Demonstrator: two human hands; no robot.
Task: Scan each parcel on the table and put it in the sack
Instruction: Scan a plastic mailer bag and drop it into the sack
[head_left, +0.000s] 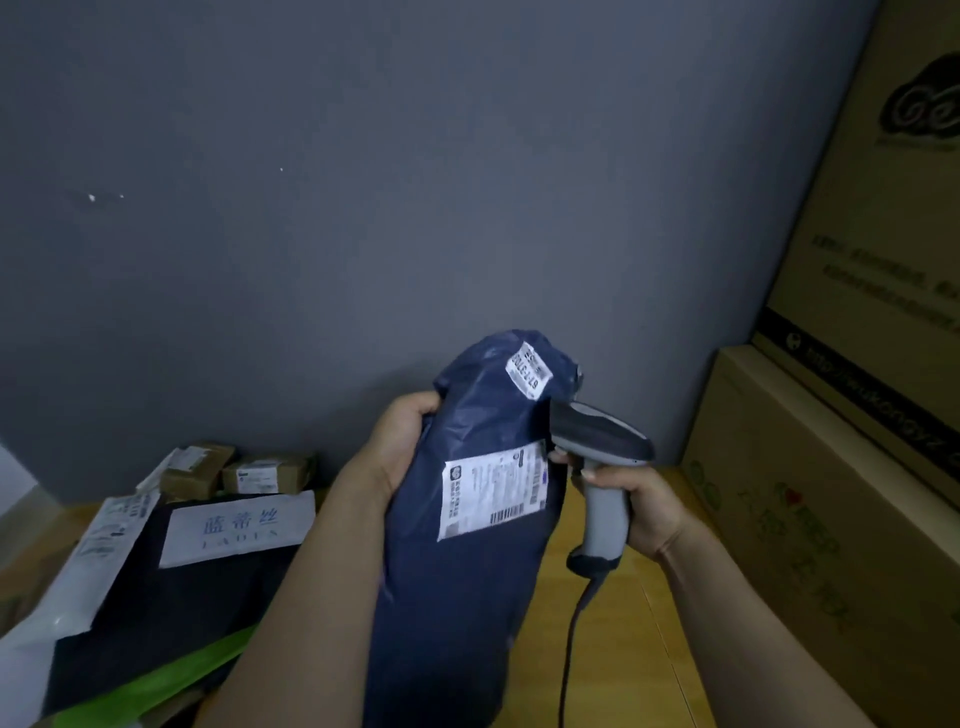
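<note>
1. Parcel, dark blue plastic mailer (467, 561): held upright in front of the grey wall (311, 208), above the wooden table (613, 623); soft and creased, its top end bunched
2. Shipping label (493, 491): white, large, with barcode, on the mailer's facing side; a second small white sticker (529, 370) sits near the top
3. Left hand (395, 441): closed around the mailer's left edge at its upper part, thumb on the front, fingers hidden behind
4. Right hand (634, 509): wrapped tight on the handle of the barcode scanner (597, 452)
5. Scanner: grey, pistol-shaped, corded; its head lies just beside the right edge of the large label, touching or nearly touching the mailer, which I cannot tell
6. Pile at left on the table: black parcel (171, 597) with a white panel of blue characters, white mailer (78, 571), green wrapper (156, 686), two small brown boxes (234, 473) by the wall
7. Large cardboard cartons (857, 415): stacked at right
8. Sack: cannot tell where
</note>
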